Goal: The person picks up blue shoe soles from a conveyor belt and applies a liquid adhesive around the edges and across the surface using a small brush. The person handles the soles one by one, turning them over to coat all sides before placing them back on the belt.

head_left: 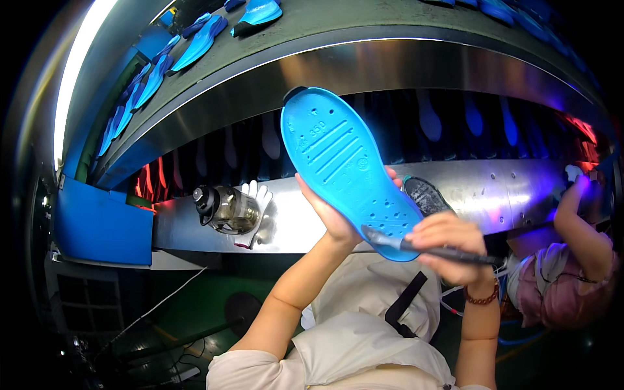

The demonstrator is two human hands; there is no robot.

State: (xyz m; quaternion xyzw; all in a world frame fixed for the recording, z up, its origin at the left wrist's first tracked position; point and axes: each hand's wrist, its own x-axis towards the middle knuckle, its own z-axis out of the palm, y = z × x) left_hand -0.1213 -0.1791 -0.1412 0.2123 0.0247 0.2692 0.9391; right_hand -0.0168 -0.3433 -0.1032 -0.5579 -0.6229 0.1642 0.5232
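A bright blue shoe sole (344, 166) is held up at an angle in front of me, with raised bars and small holes on its face. My left hand (333, 218) grips it from beneath, its thumb along the left edge and fingertips showing past the right edge. In my right hand (452, 244) is a dark-handled brush (385, 239). The brush's tip lies against the sole's lower end. Behind my right hand a dark sole-shaped piece (426, 195) rests on the metal ledge (478, 195).
On the ledge at left stand a dark-lidded clear bottle (226, 209) and a white glove (261, 198). Several blue soles (201, 42) lie on the green belt (364, 18) above. A co-worker's arm (575, 208) reaches in at right. More soles line the dark gap behind.
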